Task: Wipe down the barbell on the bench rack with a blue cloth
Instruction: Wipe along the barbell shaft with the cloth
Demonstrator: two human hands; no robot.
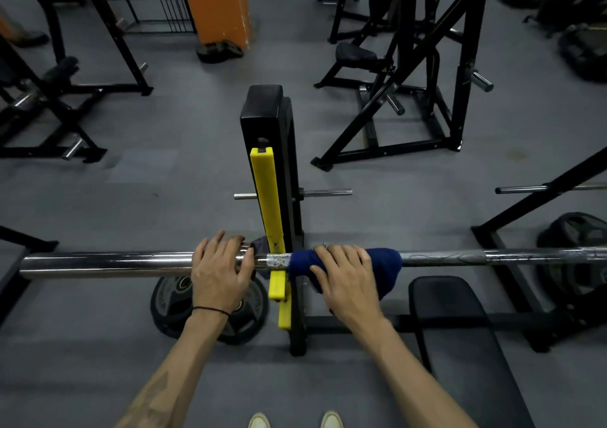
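At the bottom edge, the tips of two pale shoes [292, 420] show on the grey floor [98, 345], with both bare forearms reaching forward above them. To the right lies the black bench pad [460, 345].

The barbell [460, 258] runs straight across from left to right, resting in the rack upright [297, 312] with its yellow guard [267, 197]. The left hand [221, 268] sits over the thick chrome sleeve [105, 265] just left of the upright, fingers curled over the top and thumb wrapped on the near side, gripping the collar end. A thin black band circles that wrist.

Just right of the upright, the blue cloth [387, 261] is wrapped around the bar's shaft. The right hand [345, 273] is clamped on the cloth from above, fingers over the far side, thumb on the near side, so the cloth lies between palm and bar and sticks out past the hand on both sides.

Under the sleeve, a black weight plate [170, 299] lies flat on the floor. Farther back stand black machine frames [410, 82] and an orange pillar [216, 4].
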